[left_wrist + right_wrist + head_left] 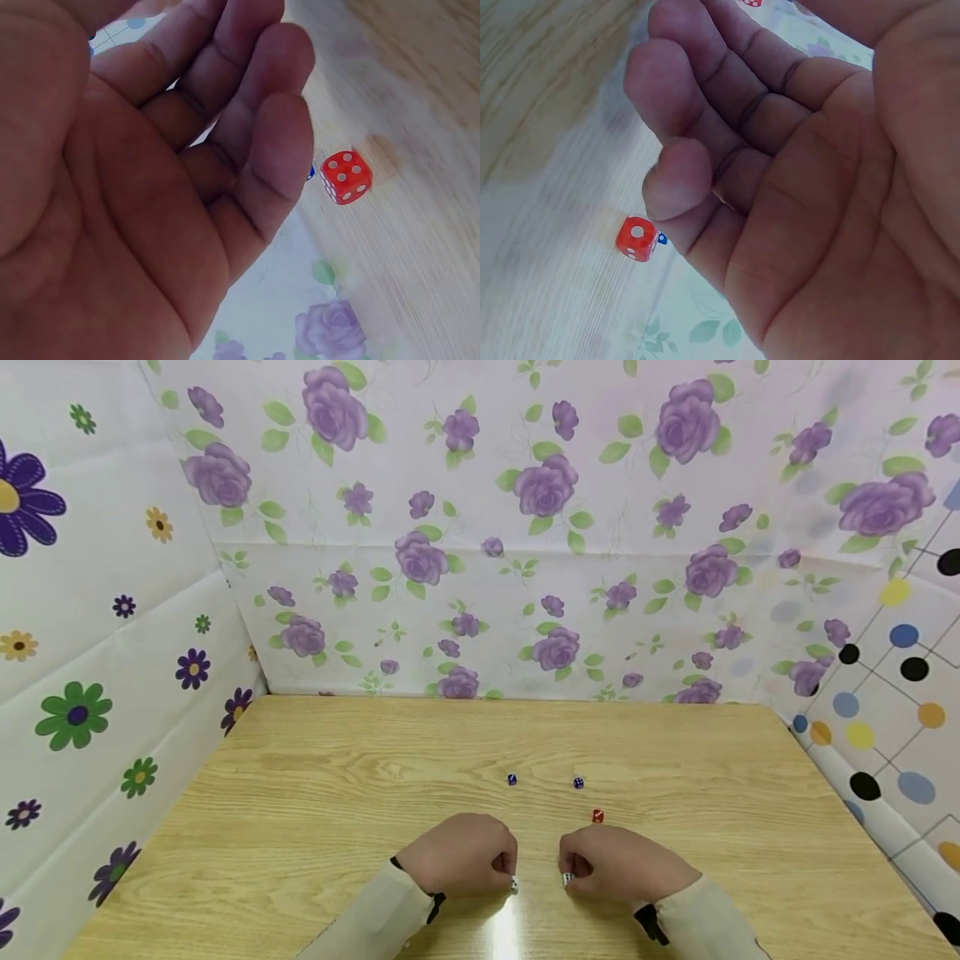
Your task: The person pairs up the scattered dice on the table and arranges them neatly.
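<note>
In the head view my left hand (467,856) pinches a small white die (514,884) between thumb and forefinger, low over the wooden table. Facing it, my right hand (622,862) holds another white die (567,879) in the same kind of pinch. A gap separates the two hands. Each wrist view shows a palm with curled fingers, and the pinched dice are out of sight there. Beyond the left fingers lies a red die (345,177). Close to the right little finger is a red die (637,238), with part of a blue die (662,238) behind it.
Farther back on the table (360,752) lie a dark blue die (512,779) and a second dark blue die (578,782). Just past the right hand is a red die (597,816). A rose-patterned cloth (480,627) hangs along the far edge, with patterned cloths at both sides.
</note>
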Tool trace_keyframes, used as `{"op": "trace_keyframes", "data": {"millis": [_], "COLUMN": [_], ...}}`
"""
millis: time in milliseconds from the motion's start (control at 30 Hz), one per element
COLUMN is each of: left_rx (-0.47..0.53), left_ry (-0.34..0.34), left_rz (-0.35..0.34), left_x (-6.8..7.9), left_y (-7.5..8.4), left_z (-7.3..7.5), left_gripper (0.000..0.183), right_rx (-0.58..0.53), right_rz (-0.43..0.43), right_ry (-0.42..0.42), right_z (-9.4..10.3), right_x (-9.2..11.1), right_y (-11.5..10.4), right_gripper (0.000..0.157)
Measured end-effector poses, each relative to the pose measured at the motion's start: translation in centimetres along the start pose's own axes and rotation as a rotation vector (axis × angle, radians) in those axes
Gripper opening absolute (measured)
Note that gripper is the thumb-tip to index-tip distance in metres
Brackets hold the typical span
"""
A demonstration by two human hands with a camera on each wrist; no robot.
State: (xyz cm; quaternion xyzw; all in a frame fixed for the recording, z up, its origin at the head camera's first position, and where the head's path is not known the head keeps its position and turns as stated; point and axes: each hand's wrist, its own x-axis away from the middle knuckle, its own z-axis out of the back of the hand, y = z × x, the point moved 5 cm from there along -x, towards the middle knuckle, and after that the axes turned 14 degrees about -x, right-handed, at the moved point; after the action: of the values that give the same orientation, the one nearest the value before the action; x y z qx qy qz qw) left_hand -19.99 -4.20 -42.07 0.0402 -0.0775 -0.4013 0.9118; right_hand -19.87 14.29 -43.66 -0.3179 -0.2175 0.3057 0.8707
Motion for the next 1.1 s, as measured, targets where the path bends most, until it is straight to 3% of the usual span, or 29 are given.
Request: {"op": "trace_keyframes", "data": {"millis": [400,800,1100], "left_rx": [-0.023,-0.027,-0.003], "left_ry": [0.076,0.061,0.038], "left_rz": [0.033,0.030,0.039], "left_x": [-0.46,-0.59,-0.61], "left_y": [-0.52,-0.65,-0.44], "left_z": [0.14,0.14,-0.19], "left_gripper": [0.021,0.012,0.011], "right_rx": [0.057,0.056,0.038], "right_rz": [0.009,0.046,0.024], "right_ry": [0.068,0.076,0.051], "right_z": [0.28,0.66,0.44], "right_x": [-0.07,0.30,0.19], "right_y": [0.05,0.04,0.10], "right_gripper": [0.014,0.015,0.015]}}
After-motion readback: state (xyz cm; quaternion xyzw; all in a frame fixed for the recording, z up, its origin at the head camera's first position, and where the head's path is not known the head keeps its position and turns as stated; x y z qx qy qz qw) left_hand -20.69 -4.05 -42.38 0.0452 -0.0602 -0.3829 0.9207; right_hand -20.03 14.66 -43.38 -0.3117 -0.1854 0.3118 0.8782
